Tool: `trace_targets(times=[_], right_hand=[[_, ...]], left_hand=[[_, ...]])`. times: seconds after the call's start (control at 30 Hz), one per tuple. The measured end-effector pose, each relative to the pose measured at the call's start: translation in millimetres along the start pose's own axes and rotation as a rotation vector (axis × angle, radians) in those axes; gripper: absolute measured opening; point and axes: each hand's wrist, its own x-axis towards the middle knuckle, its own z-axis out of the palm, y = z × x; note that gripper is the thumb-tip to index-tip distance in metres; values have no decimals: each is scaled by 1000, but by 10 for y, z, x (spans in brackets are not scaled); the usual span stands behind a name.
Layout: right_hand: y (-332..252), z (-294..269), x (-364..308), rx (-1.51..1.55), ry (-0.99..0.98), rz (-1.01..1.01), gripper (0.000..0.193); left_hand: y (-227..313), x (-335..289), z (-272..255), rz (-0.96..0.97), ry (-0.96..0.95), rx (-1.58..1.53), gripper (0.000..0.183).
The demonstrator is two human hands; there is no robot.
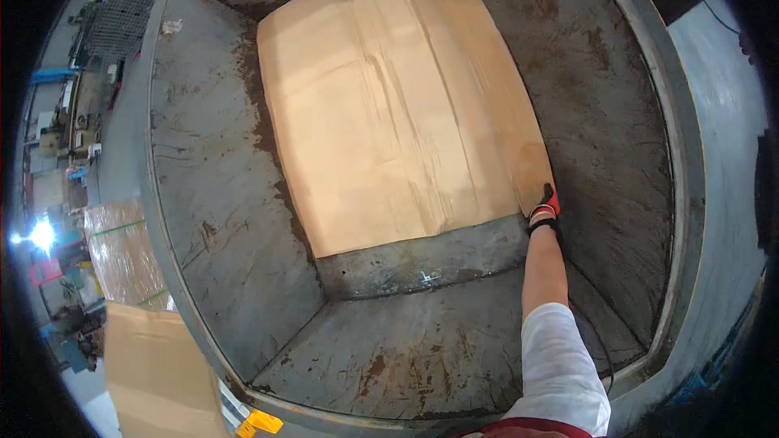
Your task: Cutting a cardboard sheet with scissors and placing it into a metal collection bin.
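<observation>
A large tan cardboard sheet (381,105), creased down its length, lies inside a deep grey metal bin (235,235) and covers most of its bottom. My right hand (547,204), in a red and black glove, reaches down to the sheet's near right corner. It appears closed on the edge there; part of the fingers is hidden by the hand itself. My left hand is out of the picture.
Sloping, rust-stained walls and a raised rim surround the sheet. Outside on the left stand a plastic-wrapped stack (126,247), another cardboard piece (158,373) and a small orange item (261,422). A bright light (40,235) glows beyond, among workshop equipment. A dark cable (599,341) hangs near my right arm.
</observation>
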Motion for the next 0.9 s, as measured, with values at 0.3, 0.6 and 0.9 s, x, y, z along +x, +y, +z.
trace_targets(times=[0.3, 0.6, 0.9], right_hand=[[-1020, -35, -1383, 451, -531, 204, 38], [-3248, 229, -3878, 87, -990, -475, 31], [-3762, -875, -6810, -219, -1730, -1066, 37]], left_hand=[[-1068, -578, -344, -186, -3, 5, 39], [-1831, -1078, -54, -335, -43, -369, 41], [2, -997, -508, -209, -99, -1088, 36]])
